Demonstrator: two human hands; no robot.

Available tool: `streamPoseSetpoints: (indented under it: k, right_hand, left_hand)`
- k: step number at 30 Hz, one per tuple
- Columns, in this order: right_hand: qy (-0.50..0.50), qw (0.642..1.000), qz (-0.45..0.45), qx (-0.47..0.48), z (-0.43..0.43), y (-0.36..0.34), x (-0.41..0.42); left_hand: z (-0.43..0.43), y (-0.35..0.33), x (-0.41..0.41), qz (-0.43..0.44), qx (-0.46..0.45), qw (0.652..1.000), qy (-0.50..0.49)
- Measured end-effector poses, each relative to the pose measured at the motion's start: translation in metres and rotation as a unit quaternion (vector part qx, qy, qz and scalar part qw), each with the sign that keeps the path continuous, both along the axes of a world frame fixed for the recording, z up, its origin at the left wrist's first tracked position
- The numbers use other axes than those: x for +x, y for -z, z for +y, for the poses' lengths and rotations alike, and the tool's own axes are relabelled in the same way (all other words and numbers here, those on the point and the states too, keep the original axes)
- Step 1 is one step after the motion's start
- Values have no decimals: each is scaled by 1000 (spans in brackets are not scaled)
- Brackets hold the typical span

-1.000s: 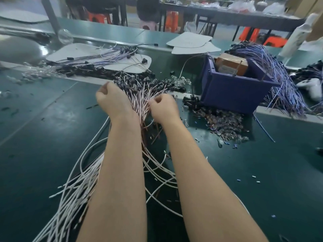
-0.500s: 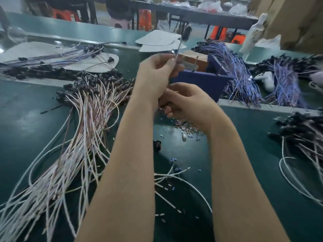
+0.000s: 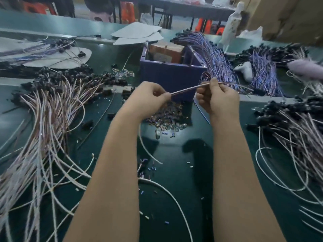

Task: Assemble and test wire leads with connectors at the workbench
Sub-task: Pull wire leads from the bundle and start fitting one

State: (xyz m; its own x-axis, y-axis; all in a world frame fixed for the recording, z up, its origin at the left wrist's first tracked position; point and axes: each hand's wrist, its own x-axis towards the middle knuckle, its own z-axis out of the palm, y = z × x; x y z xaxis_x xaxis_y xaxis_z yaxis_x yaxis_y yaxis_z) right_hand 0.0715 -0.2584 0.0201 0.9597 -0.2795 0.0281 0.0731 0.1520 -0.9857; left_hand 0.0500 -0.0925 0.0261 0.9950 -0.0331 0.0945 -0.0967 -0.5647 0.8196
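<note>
Where the lead is: the lead (image 3: 188, 88) stretches taut between both hands, above the desk (image 3: 174, 172) and in front of the bin (image 3: 167, 75), sloping up to the right.
Left hand: the left hand (image 3: 148, 96) pinches the lead's lower end, its fingers (image 3: 161, 96) curled narrow on it.
Right hand: the right hand (image 3: 218, 98) pinches the higher part between thumb and fingers; the lead runs on past it, blurred.
Change: half a second ago the hands were close together, the left raised over the right; now they are side by side and apart, with the lead drawn out between them. A second ago both were down in the left pile.
Left pile: the left pile (image 3: 52, 110) of pale leads with black ends fans across the desk, left of the left forearm.
Right pile: the right pile (image 3: 297, 123) is similar, at the right edge.
Bin: blue, holding a brown box (image 3: 166, 49); purple leads (image 3: 215, 56) lie just beside it on the right.
Parts: small parts (image 3: 167, 116) are heaped on the desk below the hands.
</note>
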Motion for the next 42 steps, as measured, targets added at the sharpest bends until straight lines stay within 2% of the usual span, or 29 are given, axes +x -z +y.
streamPoseSetpoints:
  k: [3,6,10,12,17,21,27,32,35,37,39,42]
  right_hand:
    - [-26,998,49,-32,-1,5,3]
    - [-114,988,76,-71,-1,1,-2]
    - [-282,949,92,-110,13,-2,-12]
    - [-319,930,92,-157,21,0,-14]
    - [-273,935,30,-227,28,3,-12]
    - [-317,918,0,-238,31,4,-13]
    - [-371,910,1,-186,22,1,-15]
    - [-310,920,-63,-233,35,-3,-14]
    - [-233,958,-94,-139,34,-7,-12]
    - [-165,982,-93,-26,26,-10,-8]
    - [-109,990,-71,57,18,-12,-5]
    - [-71,991,-42,103,14,-11,-4]
  left_hand:
    - [10,4,3,-7,-46,997,-61]
    - [9,5,5,-39,-133,983,-121]
    - [-2,5,3,-39,-203,974,-89]
    - [-10,5,1,-40,-211,975,-53]
    - [-16,2,-1,-45,-236,971,-5]
    - [-15,1,-3,-48,-240,969,22]
    - [-13,3,-2,-71,-259,963,29]
    - [-16,2,0,-84,-285,954,47]
    - [-15,3,4,-75,-295,952,34]
    - [-9,7,4,-22,-235,971,32]
    - [-5,12,3,47,-193,979,46]
    - [-5,16,3,92,-236,966,45]
